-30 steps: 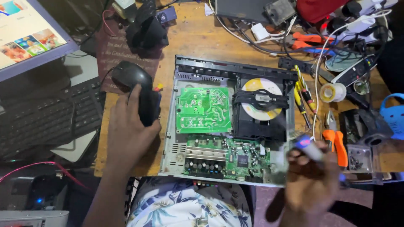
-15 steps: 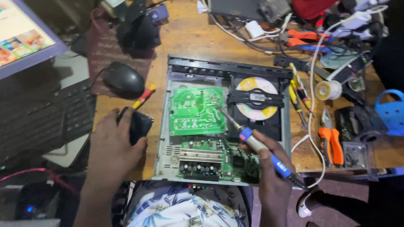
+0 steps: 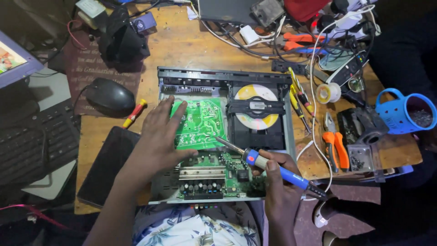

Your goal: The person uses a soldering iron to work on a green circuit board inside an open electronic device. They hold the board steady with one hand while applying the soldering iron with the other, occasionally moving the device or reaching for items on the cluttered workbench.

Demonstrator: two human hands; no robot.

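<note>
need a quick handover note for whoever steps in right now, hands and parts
Left hand: flat on the green circuit board, steadying it inside the open disc player.
Right hand: holds the blue soldering iron, tip at the board's lower right edge.
Done: player cover is off, boards exposed.
Left: no solder joint can be judged from here. Orange pliers and solder reel lie to the right.

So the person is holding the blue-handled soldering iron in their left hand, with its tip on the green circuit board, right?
Not quite. The head view shows the soldering iron in the right hand, not the left. Its tip does reach the green circuit board. The left hand rests flat on that board, inside the opened disc player.
</note>
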